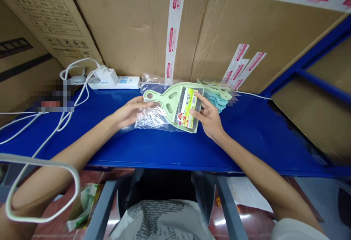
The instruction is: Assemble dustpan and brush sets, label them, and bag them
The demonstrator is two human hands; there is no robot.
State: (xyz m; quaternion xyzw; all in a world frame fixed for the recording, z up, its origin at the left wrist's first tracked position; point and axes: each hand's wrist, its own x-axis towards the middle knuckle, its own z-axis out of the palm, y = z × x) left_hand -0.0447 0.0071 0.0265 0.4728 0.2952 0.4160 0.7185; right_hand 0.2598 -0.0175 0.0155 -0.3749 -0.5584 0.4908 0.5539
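Note:
A light green dustpan [170, 105] with a small brush nested in it is held flat above the blue tabletop. A yellow and white printed label [187, 107] lies over the brush bristles. My left hand [131, 111] grips the handle end, its thumb on top. My right hand [208, 117] pinches the wide edge of the pan, with fingers by the label. Beneath the dustpan, near my left hand, lies a crinkled clear plastic bag [149, 118]. Just beyond my right hand is a pile of bagged green and teal dustpans [218, 97].
Cardboard panels [131, 31] stand along the back of the blue table [164, 148]. A white power strip [128, 82] with a plug sits at the back left. White cables [75, 101] trail across the left side. A blue metal frame [309, 49] rises on the right.

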